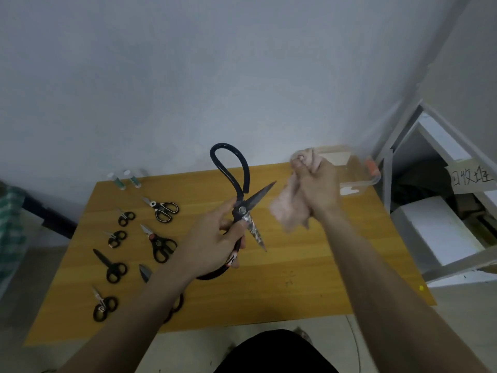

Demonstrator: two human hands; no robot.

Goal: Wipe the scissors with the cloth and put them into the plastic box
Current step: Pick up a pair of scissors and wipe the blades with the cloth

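left hand [215, 243] grips the large scissors [243, 211] by one handle, blades spread, above the table [295, 265]; right hand [317, 184] clutches the cloth [290, 211] just beside them. wipe spine-side, away from edges. plastic box [373, 170] waits behind.

A wooden table [309, 265] stands against a pale wall [215, 76], white shelving [441, 232] beside.

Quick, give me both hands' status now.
Left hand: grips the large black scissors, blades spread open.
Right hand: holds the bunched pink cloth, clear of the blades.
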